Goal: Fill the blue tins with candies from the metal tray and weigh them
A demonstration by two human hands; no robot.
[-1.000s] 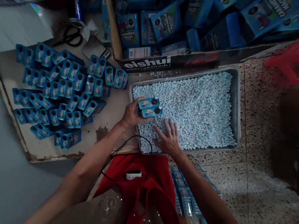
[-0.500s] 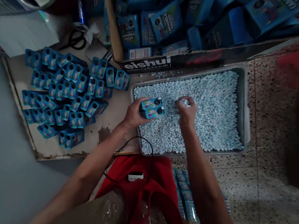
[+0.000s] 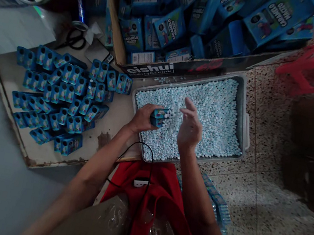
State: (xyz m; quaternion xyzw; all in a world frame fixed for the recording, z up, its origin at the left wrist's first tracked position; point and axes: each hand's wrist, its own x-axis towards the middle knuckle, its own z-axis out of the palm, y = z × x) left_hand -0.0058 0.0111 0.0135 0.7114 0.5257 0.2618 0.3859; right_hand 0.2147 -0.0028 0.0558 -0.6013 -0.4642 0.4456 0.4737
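Observation:
My left hand [image 3: 142, 117] grips two small blue boxes [image 3: 158, 117], tilted so their open ends face right, over the near left part of a grey metal tray [image 3: 244, 108] filled with small pale blue candies [image 3: 212, 111]. Just right of the boxes my right hand [image 3: 189, 126] is raised, cupped, fingers partly spread and tipped toward the box openings. Some candies seem to lie between the palm and the boxes; I cannot see them clearly.
Several filled small blue boxes [image 3: 61, 92] stand in rows on a cardboard sheet [image 3: 113, 126] at the left. A large carton [image 3: 153, 68] of bigger blue boxes sits behind the tray. Scissors [image 3: 74, 38] lie at the back left. Red cloth [image 3: 156, 190] covers my lap. Terrazzo floor at right.
My right hand went from flat on the candies, to pinching up a handful, to cupped beside the boxes. My left hand tilted the two boxes toward it.

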